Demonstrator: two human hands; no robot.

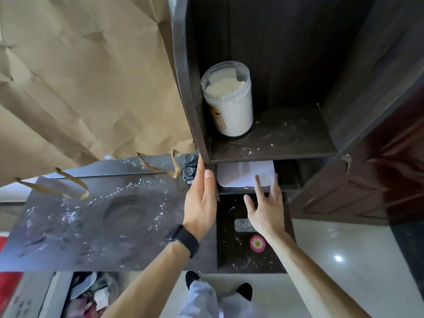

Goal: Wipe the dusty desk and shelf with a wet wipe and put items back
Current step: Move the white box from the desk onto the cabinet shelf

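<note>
White dust was seen spread over the dark desk (96, 216) and shelf (275, 143); no wiping was yet under way.

A white flat item (243, 175), judged a wipe pack or paper though it could not be told which, lay in the slot beneath the shelf board, and the right hand (266, 210) was held at it, fingers (258, 187) spread and gripping nothing. The left hand (200, 203) was laid flat against the shelf's side panel, open, nothing held. A jar (228, 99) of white powder stood in the shelf's left corner. The step was judged to be fetching or clearing; next, the flat item would need pinching and drawing out.
</note>
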